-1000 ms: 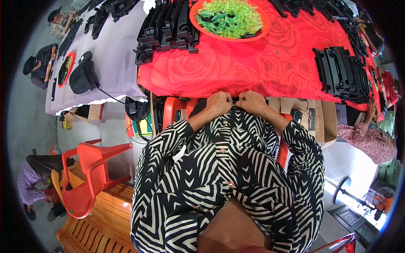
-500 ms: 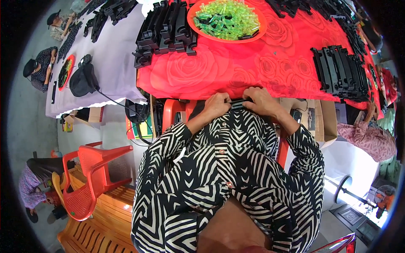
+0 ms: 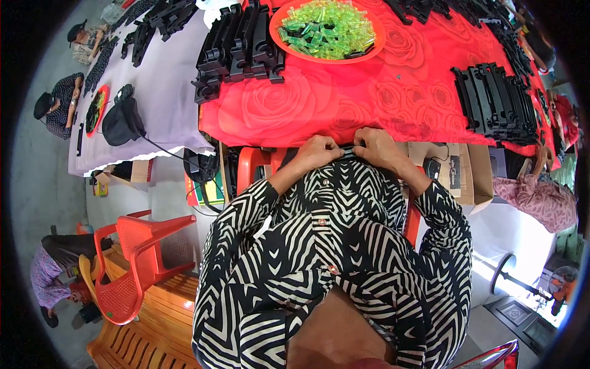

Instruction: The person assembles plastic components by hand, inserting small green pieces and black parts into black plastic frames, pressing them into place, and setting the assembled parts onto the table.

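My left hand (image 3: 319, 151) and my right hand (image 3: 376, 148) are close together over my lap, just below the front edge of the red rose-patterned tablecloth (image 3: 270, 117). Thumbs and fingertips are pinched on both sides of a small dark strip-like piece (image 3: 348, 151) with a pale glint. Fingers cover most of it, so its kind does not show. Beyond my hands, an orange-red plate (image 3: 332, 60) holds a heap of clear yellow-green plastic pieces (image 3: 335, 27). Left of it, long black plastic parts (image 3: 243, 46) stand in a row.
Another row of black parts (image 3: 495, 104) lies at the table's right. A lilac-covered table (image 3: 166, 86) to the left bears a black bag (image 3: 123, 120). A red chair (image 3: 138, 264) and a wooden bench (image 3: 138, 344) stand lower left. Cardboard boxes (image 3: 476, 175) sit under the table; other people are around.
My hands have shifted slightly, fingertips closer together, still around the small dark piece. The whole view has tilted a little; the objects on the table stay put.
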A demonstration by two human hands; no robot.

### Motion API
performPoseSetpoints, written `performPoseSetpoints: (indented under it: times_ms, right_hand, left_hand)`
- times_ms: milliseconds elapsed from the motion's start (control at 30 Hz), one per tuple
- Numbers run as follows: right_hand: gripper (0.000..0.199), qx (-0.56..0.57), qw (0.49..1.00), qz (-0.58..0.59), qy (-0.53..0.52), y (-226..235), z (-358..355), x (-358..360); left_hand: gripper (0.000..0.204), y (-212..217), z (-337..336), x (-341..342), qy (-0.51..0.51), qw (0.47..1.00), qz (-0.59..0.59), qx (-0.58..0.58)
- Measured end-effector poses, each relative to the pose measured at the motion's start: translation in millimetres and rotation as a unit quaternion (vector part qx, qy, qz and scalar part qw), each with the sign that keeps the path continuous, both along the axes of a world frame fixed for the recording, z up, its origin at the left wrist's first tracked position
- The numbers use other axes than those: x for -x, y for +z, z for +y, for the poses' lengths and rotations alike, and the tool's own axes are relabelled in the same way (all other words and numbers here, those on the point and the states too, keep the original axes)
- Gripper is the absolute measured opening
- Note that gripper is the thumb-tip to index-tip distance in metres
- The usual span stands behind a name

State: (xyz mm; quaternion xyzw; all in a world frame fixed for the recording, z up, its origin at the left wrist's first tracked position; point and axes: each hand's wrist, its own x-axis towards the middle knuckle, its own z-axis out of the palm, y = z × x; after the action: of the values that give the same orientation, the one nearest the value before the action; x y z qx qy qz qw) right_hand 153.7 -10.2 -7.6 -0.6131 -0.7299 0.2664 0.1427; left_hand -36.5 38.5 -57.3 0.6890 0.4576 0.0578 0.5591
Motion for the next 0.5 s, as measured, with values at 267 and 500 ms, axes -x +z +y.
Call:
performPoseSetpoints:
  times_ms: [267,500]
  right_hand:
    - [0.013,-0.177,0.973,0.132,-0.066,18.3,-7.7,-7.9]
    - [0.011,-0.174,0.951,0.197,-0.163,38.5,-42.5,-1.3]
  left_hand:
    - [0.030,19.0,-5.6,-7.0,-0.001,0.989,0.079,-0.126]
    - [0.026,29.2,-6.4,-6.2,0.019,0.995,0.029,-0.090]
